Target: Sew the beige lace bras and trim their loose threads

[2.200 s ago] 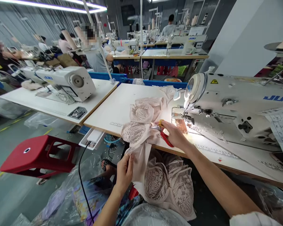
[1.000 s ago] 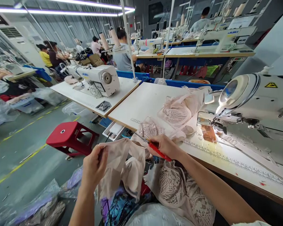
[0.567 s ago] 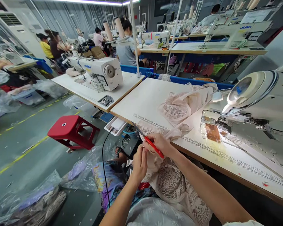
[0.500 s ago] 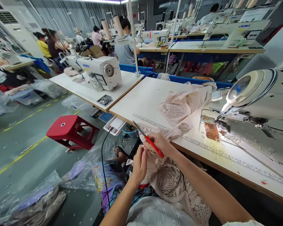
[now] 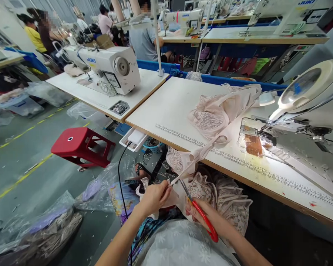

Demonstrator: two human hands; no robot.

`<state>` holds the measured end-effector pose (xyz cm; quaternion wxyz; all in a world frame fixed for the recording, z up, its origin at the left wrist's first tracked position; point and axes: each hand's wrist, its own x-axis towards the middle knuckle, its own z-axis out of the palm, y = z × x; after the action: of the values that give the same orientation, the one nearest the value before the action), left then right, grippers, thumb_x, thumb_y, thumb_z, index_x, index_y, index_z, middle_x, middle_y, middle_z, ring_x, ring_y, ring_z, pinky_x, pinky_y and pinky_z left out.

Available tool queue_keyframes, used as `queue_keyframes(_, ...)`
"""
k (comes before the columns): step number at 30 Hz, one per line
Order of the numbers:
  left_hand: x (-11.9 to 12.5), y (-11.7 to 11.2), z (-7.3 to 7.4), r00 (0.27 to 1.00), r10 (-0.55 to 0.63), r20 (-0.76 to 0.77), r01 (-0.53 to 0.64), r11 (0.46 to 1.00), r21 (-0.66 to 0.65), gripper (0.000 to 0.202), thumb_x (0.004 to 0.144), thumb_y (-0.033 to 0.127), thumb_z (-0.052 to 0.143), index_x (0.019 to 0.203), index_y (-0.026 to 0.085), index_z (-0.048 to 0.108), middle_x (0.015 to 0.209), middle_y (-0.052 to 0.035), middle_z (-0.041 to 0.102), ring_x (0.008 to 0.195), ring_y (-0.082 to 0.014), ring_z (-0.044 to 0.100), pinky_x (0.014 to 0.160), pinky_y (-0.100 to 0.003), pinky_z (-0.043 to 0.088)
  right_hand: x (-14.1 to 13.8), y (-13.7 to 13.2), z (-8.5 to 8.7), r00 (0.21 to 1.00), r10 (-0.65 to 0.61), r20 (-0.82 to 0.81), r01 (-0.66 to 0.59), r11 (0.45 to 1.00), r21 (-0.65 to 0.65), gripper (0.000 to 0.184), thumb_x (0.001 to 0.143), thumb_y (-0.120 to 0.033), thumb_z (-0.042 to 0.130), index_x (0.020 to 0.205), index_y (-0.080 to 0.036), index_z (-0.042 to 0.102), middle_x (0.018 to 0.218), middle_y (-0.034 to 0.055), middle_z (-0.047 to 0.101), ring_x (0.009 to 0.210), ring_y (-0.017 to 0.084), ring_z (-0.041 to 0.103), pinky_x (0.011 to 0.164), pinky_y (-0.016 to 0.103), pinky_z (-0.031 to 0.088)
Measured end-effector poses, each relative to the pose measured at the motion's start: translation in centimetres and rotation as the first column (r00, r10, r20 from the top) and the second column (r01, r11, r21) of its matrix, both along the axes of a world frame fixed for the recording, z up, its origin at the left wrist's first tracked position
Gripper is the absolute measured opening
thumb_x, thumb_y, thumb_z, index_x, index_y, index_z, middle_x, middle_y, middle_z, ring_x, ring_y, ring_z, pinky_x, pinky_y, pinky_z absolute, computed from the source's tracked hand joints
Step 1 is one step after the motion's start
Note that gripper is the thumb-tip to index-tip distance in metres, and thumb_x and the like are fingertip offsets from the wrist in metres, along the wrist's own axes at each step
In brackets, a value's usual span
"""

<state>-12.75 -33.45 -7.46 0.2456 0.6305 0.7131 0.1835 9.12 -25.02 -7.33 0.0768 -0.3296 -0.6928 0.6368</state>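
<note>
My left hand (image 5: pixel 154 196) is closed, pinching the end of a narrow beige strap (image 5: pixel 187 170) that runs up to the table. In my right hand (image 5: pixel 204 213) is a pair of scissors (image 5: pixel 202 215) with red handles, the blades pointing up and left beside the strap. Whether the blades touch the strap I cannot tell. Beige lace bras (image 5: pixel 201 188) hang below the table edge and over my lap, partly hidden by my hands. The strap joins a further lace bra (image 5: pixel 209 116) lying on the white tabletop (image 5: pixel 169 105).
On the right stands a sewing machine (image 5: pixel 308 122) with a round magnifier. Another sewing machine (image 5: pixel 108 68) is on the adjoining table. A red stool (image 5: pixel 74 142) and plastic bags (image 5: pixel 97 190) are on the floor; a black cable (image 5: pixel 122 184) hangs at my left. Co-workers sit further back.
Both hands have come down and apart. The scissors have moved from above my left hand to its right, and the strap now stretches between my left hand and the table. The view has tilted down.
</note>
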Motion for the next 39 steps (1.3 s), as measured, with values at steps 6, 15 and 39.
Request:
queue_keyframes(6, 0.3, -0.3, 0.3, 0.994, -0.099, -0.055, 0.099, 0.995, -0.010, 0.023, 0.100, 0.028, 0.031, 0.084, 0.022, 0.046, 0.062, -0.0004, 0.057, 0.054, -0.0175, 0.056, 0.052, -0.027, 0.026, -0.3, -0.9, -0.5, 0.978, 0.079, 0.192, -0.094, 0.993, 0.065, 0.039, 0.085, -0.054, 0.060, 0.065, -0.022, 0.048, 0.061, -0.0006, 0.053, 0.059, 0.017, 0.050, 0.056, 0.030, 0.038)
queue_keyframes(15, 0.6, -0.3, 2.2, 0.990, -0.045, 0.130, 0.051, 0.998, -0.043, 0.021, 0.100, 0.029, 0.022, 0.086, 0.023, 0.037, 0.063, 0.0030, 0.041, 0.055, -0.0174, 0.043, 0.057, -0.030, 0.026, -2.3, -0.8, 0.0, 0.998, 0.008, 0.069, -0.010, 1.000, 0.026, 0.044, 0.089, -0.053, 0.056, 0.062, -0.023, 0.037, 0.052, -0.0040, 0.042, 0.047, 0.013, 0.042, 0.047, 0.027, 0.032)
queue_keyframes(39, 3.0, -0.4, 2.6, 0.824, 0.178, 0.538, -0.152, 0.984, -0.093, 0.026, 0.101, 0.041, 0.034, 0.084, 0.022, 0.040, 0.068, 0.0045, 0.041, 0.060, -0.0138, 0.038, 0.058, -0.026, 0.029, -5.1, 1.2, 1.0, 0.977, -0.206, -0.049, 0.190, 0.955, -0.229, 0.033, 0.065, -0.044, 0.077, 0.070, -0.019, 0.057, 0.064, -0.0033, 0.054, 0.058, 0.012, 0.045, 0.056, 0.024, 0.037)
